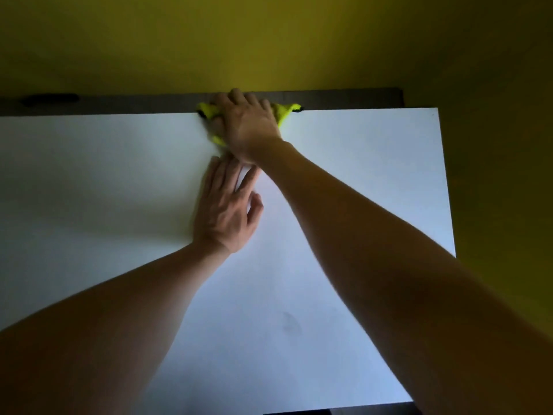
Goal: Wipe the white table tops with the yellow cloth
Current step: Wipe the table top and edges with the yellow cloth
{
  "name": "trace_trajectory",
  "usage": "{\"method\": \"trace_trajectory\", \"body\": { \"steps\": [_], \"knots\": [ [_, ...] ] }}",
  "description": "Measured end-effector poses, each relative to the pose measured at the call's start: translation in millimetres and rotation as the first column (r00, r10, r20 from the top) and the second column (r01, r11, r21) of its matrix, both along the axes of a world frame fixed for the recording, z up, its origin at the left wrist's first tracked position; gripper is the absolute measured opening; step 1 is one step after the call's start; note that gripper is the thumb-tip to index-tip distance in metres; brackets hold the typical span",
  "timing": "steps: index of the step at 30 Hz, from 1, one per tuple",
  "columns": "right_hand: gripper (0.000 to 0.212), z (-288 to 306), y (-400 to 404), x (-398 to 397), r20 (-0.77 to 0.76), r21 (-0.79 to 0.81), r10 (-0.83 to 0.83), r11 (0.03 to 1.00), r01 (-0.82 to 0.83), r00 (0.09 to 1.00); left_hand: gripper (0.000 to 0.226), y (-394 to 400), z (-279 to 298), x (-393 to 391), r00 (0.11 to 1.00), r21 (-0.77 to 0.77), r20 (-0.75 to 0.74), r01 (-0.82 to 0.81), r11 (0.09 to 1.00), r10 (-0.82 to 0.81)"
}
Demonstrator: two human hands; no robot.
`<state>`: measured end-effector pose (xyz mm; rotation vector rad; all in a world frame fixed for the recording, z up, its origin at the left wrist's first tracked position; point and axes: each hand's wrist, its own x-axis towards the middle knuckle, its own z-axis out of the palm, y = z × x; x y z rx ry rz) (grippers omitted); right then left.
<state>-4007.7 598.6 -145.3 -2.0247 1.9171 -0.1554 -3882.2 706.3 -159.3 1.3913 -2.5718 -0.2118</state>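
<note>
1. The right hand (248, 127) lies on the yellow cloth (284, 113) at the far edge of the white table (89, 190), roughly midway along that edge. Its fingers (236, 95) reach over the cloth toward the dark strip (119, 101) behind the table. They look spread and pressing down rather than curled, though blur in that area makes this uncertain.

2. The cloth is bunched under the palm, with yellow folds showing on either side of the hand and just below it. Pressing it flat this way probably keeps the cloth in contact with the surface right up to the back edge.

3. The left hand (224, 211) rests palm-down on the bare table, just nearer the person than the right hand. Its fingers are straight and slightly apart and hold nothing. It likely serves as a brace while the body leans forward to reach the far edge.

4. A faint smudge (290, 323) shows nearer the front edge, right of centre, so that part seems yet to be wiped.

5. A yellow wall (269, 40) rises behind the table. A dark object (51, 98) lies on the strip toward the far left corner, too dim to identify.
</note>
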Motion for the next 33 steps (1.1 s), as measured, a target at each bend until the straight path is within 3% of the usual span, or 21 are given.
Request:
{"method": "trace_trajectory", "body": {
  "steps": [7, 10, 15, 18, 22, 26, 30, 33],
  "knots": [
    [0.065, -0.5, 59.4, -174.5, -0.053, -0.027, -0.330, 0.944, 0.329, 0.942, 0.058, 1.0, -1.3, -1.2, 1.000, -0.011, -0.022, 0.016, 1.000, -0.016],
    [0.057, -1.2, 70.8, -216.7, -0.047, -0.035, -0.412, 0.911, 0.411, 0.910, 0.057, 1.3, -1.6, -3.3, 1.000, -0.013, -0.020, 0.012, 1.000, -0.012],
    [0.058, -5.5, 65.4, -192.9, -0.091, -0.064, -0.487, 0.873, 0.483, 0.868, 0.057, 2.6, -0.8, -4.0, 1.000, -0.015, -0.003, -0.006, 1.000, 0.006],
    [0.063, -3.8, 52.4, -132.0, -0.097, -0.061, -0.392, 0.920, 0.388, 0.915, 0.057, 3.3, -0.6, -3.2, 1.000, -0.006, -0.004, -0.011, 1.000, 0.011],
    [0.046, -1.4, 23.2, -34.4, -0.020, -0.060, -0.199, 0.978, 0.198, 0.980, 0.058, 1.2, -0.1, -3.5, 1.000, 0.005, 0.016, -0.012, 1.000, 0.012],
    [0.043, -5.4, 17.4, -29.1, -0.019, -0.088, -0.105, 0.991, 0.103, 0.994, 0.059, 1.0, -0.4, -1.8, 0.999, 0.004, 0.045, -0.005, 1.000, 0.004],
    [0.043, -7.2, 44.8, -99.9, -0.014, -0.117, -0.287, 0.952, 0.283, 0.958, 0.058, 2.8, 1.4, -2.6, 1.000, -0.020, 0.002, 0.002, 1.000, -0.002],
    [0.044, -11.3, 72.2, -179.5, -0.086, -0.120, -0.516, 0.855, 0.505, 0.853, 0.058, 3.2, 1.7, -4.7, 1.000, -0.020, 0.003, -0.001, 1.000, 0.001]
  ]
}}
